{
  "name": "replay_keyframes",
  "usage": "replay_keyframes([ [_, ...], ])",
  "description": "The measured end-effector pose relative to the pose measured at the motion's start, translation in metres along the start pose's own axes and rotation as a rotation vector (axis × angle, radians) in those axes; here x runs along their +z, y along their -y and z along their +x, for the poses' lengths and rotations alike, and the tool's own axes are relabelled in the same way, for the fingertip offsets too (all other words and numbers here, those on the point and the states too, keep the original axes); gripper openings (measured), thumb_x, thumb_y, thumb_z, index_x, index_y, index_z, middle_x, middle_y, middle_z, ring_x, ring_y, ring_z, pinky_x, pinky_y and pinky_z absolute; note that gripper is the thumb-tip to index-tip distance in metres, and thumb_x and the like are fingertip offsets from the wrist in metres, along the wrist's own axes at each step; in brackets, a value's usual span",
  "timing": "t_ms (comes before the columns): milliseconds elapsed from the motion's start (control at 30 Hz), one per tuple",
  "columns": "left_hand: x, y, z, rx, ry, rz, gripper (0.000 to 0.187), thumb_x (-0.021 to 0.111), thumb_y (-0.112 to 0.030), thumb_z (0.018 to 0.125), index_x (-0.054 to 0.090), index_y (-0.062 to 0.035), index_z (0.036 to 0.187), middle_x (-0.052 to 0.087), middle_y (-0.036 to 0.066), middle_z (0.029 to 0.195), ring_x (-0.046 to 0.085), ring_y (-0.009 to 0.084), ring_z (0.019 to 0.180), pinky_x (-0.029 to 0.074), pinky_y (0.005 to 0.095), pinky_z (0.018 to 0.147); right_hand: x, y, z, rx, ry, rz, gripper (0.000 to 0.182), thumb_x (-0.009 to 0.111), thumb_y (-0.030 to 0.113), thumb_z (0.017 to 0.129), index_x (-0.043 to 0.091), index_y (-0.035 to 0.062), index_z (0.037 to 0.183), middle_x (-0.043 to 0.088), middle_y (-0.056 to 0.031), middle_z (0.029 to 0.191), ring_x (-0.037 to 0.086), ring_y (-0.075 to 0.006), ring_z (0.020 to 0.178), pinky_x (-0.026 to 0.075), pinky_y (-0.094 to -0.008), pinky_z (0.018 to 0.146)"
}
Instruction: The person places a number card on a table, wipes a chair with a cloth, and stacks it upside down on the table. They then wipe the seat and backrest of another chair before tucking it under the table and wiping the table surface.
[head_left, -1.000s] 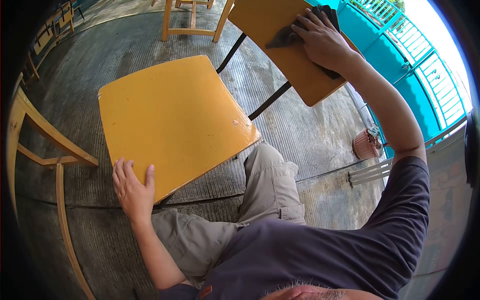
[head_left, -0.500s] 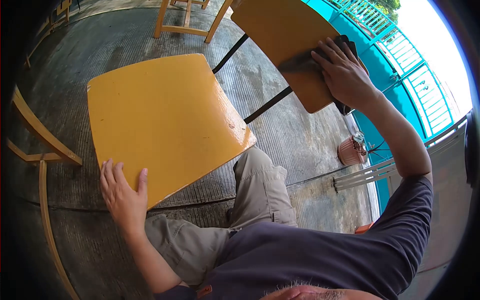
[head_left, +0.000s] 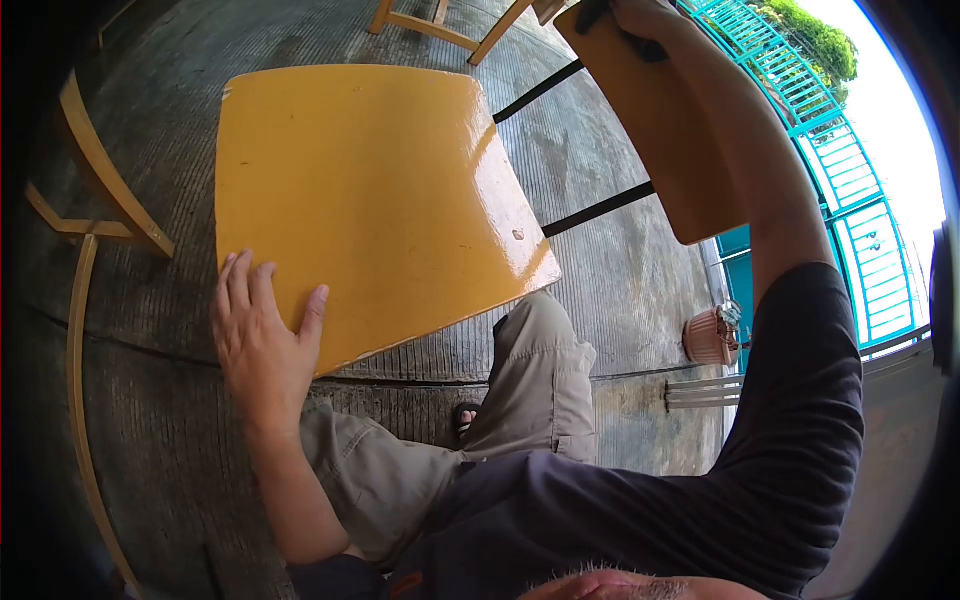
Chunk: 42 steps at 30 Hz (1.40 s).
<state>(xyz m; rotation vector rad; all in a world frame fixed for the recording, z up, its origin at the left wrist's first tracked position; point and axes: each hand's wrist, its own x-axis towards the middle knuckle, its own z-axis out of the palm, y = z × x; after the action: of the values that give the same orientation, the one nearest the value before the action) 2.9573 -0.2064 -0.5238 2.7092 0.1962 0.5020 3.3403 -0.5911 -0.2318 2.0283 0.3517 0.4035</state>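
The yellow wooden seat (head_left: 370, 200) of a chair faces up, glossy along its right side. My left hand (head_left: 262, 335) rests on its lower left corner, fingers spread and holding nothing. Two black metal bars (head_left: 600, 208) join the seat to the wooden backrest (head_left: 665, 130). At the far top end of the backrest, my right hand (head_left: 643, 18) presses a dark cloth (head_left: 645, 47) on the surface; the fingers are partly cut off by the frame's top edge.
Wooden furniture legs (head_left: 80, 330) stand at the left, with more (head_left: 430, 30) at the top. A potted plant (head_left: 708, 337) and a slatted metal piece (head_left: 700, 393) are at the right. Beyond is a turquoise gate (head_left: 865, 230). My sandalled foot (head_left: 465, 418) is below the seat.
My right hand has moved with the dark cloth from the near part of the backrest to its far upper end. The chair appears shifted right and up in view; my left hand stays at its corner.
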Motion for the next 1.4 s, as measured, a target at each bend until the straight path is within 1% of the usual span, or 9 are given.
replay_keyframes([
  [133,0.003,0.001,0.000,-0.016,-0.013,-0.006,0.056,0.064,-0.049,0.095,0.058,-0.0027,0.126,0.051,0.015,0.145,0.041,0.0324,0.143,0.036,0.0479,0.116,-0.041,0.053,-0.006,-0.004,0.312,0.297,0.060,0.058,0.037,0.090,0.053,0.0164,0.146,0.039,-0.0182,0.157,0.026,-0.0428,0.149,0.011,-0.0583,0.124],
  [300,0.000,0.000,-0.002,-0.036,-0.019,-0.041,0.055,0.064,-0.049,0.095,0.058,-0.0040,0.126,0.051,0.013,0.145,0.040,0.0309,0.143,0.036,0.0486,0.115,0.016,0.074,-0.056,-0.158,0.042,0.128,0.069,0.062,0.029,0.083,0.049,0.0189,0.150,0.039,-0.0107,0.158,0.021,-0.0337,0.154,0.019,-0.0559,0.123],
  [433,0.001,0.003,-0.004,-0.024,-0.029,-0.055,0.056,0.063,-0.049,0.095,0.058,-0.0038,0.127,0.050,0.014,0.146,0.039,0.0306,0.144,0.036,0.0490,0.116,-0.032,0.095,-0.169,-0.320,0.271,0.113,0.060,0.070,0.026,0.082,0.059,0.0139,0.139,0.042,-0.0118,0.156,0.024,-0.0337,0.153,0.020,-0.0532,0.125],
  [667,0.002,0.004,-0.006,0.019,-0.030,0.005,0.060,0.060,-0.053,0.097,0.057,-0.0017,0.128,0.049,0.016,0.147,0.038,0.0315,0.145,0.033,0.0492,0.118,-0.087,0.092,-0.282,-0.198,0.236,0.641,0.052,0.069,0.000,0.083,0.062,0.0127,0.133,0.050,-0.0105,0.147,0.048,-0.0305,0.138,0.041,-0.0418,0.116],
  [867,0.001,0.003,-0.004,0.004,-0.014,-0.002,0.060,0.059,-0.053,0.097,0.057,-0.0017,0.128,0.049,0.016,0.147,0.038,0.0310,0.145,0.034,0.0490,0.117,-0.058,0.115,-0.234,-0.446,-0.121,0.348,0.047,0.065,0.002,0.087,0.063,0.0136,0.132,0.052,-0.0088,0.142,0.049,-0.0289,0.137,0.044,-0.0428,0.112],
  [933,0.001,0.002,-0.005,0.002,-0.002,-0.003,0.060,0.059,-0.053,0.097,0.058,-0.0021,0.128,0.049,0.015,0.147,0.038,0.0310,0.145,0.034,0.0489,0.117,-0.038,0.122,-0.176,-0.389,-0.264,0.173,0.045,0.061,0.004,0.090,0.061,0.0129,0.134,0.053,-0.0083,0.142,0.046,-0.0272,0.139,0.032,-0.0401,0.121],
  [1067,0.004,0.004,-0.006,0.004,-0.027,0.004,0.058,0.059,-0.054,0.097,0.059,-0.0037,0.128,0.050,0.014,0.146,0.040,0.0312,0.144,0.034,0.0485,0.117,0.007,0.159,-0.074,-0.138,-0.473,0.058,0.034,0.059,0.012,0.093,0.064,0.0115,0.126,0.061,-0.0092,0.128,0.053,-0.0270,0.132,0.039,-0.0397,0.115],
  [1167,0.005,0.004,-0.005,0.000,-0.031,0.000,0.057,0.059,-0.053,0.097,0.059,-0.0040,0.127,0.050,0.014,0.146,0.040,0.0314,0.143,0.035,0.0485,0.116,0.054,0.183,-0.062,-0.103,-0.097,0.088,0.028,0.060,0.017,0.093,0.069,0.0120,0.119,0.064,-0.0090,0.124,0.055,-0.0273,0.129,0.041,-0.0398,0.111],
  [1400,0.004,-0.001,-0.004,-0.013,-0.027,-0.001,0.056,0.059,-0.052,0.098,0.060,-0.0035,0.126,0.052,0.014,0.145,0.042,0.0315,0.142,0.037,0.0492,0.114,0.097,0.279,-0.057,-0.019,-0.120,0.746,0.028,0.055,0.015,0.091,0.071,0.0110,0.115,0.066,-0.0098,0.117,0.058,-0.0266,0.124,0.044,-0.0382,0.107],
])
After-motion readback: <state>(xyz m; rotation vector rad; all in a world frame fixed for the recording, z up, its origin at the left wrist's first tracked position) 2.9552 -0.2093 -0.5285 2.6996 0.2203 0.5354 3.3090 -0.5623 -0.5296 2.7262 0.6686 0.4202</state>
